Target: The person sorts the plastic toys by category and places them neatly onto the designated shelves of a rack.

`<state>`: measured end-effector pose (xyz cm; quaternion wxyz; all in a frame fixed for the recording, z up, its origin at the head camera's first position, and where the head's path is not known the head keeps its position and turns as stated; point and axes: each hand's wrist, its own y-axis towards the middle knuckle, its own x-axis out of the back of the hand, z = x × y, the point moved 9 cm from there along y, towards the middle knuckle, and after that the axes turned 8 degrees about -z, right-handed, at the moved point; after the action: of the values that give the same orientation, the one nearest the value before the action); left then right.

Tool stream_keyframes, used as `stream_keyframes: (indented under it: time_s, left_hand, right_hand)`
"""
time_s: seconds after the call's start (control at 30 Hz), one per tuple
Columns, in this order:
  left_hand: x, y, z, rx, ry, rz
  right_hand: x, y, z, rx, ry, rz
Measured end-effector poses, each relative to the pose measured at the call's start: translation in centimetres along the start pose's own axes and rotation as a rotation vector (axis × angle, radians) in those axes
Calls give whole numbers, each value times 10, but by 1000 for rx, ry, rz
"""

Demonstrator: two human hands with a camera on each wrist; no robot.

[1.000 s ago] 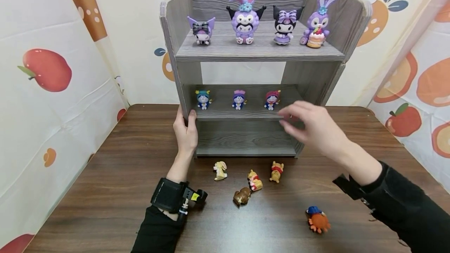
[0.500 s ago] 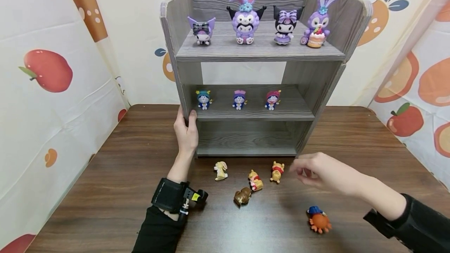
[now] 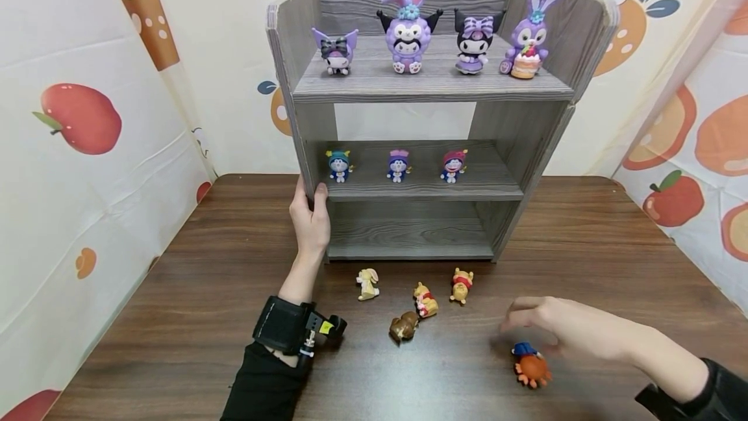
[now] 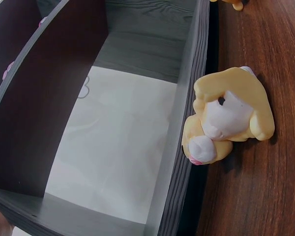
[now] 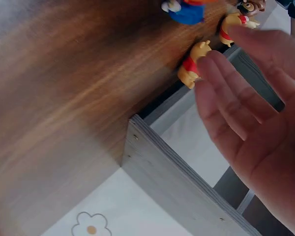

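Observation:
My left hand (image 3: 311, 223) grips the left side panel of a grey wooden shelf (image 3: 423, 197), thumb in front. My right hand (image 3: 575, 330) is above the table with its fingers extended, holding nothing; in the right wrist view the palm (image 5: 270, 142) shows bare. Just below it lies an orange crab figurine (image 3: 531, 370) with a blue hat. Farther left on the table lie a pale yellow rabbit figurine (image 3: 367, 284), two yellow bear figurines in red, one (image 3: 461, 286) nearer the shelf and one (image 3: 425, 301) beside a brown figurine (image 3: 403, 328).
Several purple and black figurines (image 3: 407, 44) stand on the shelf's top level. Three small blue-bodied figurines (image 3: 397, 167) stand in a row on the middle level. The bottom level (image 3: 409, 232) is bare wood. Printed cloth (image 3: 87, 245) borders the brown table (image 3: 204, 317).
My right hand has moved from beside the middle shelf level down and toward me, to above the crab figurine. My left hand has stayed on the shelf panel.

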<state>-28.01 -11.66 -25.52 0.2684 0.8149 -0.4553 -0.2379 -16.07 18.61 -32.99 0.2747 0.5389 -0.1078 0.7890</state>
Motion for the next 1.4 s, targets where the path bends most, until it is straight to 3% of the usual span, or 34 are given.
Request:
stream_keyframes:
  time_s: [0.1, 0.3, 0.63, 1.27, 1.4]
  left_hand:
    - [0, 0, 0, -1, 0, -1]
    - [0, 0, 1, 8, -6, 1]
    - [0, 0, 0, 6, -9, 2]
    - [1, 0, -1, 3, 6, -5]
    - [0, 1, 14, -1, -3, -1]
  right_hand:
    - [-9, -6, 2, 35, -8, 26]
    - [-22, -11, -2, 2, 24, 60]
    - [-23, -9, 4, 130, 19, -66]
    - [-21, 8, -11, 47, -3, -138]
    - [-21, 13, -16, 19, -34, -140]
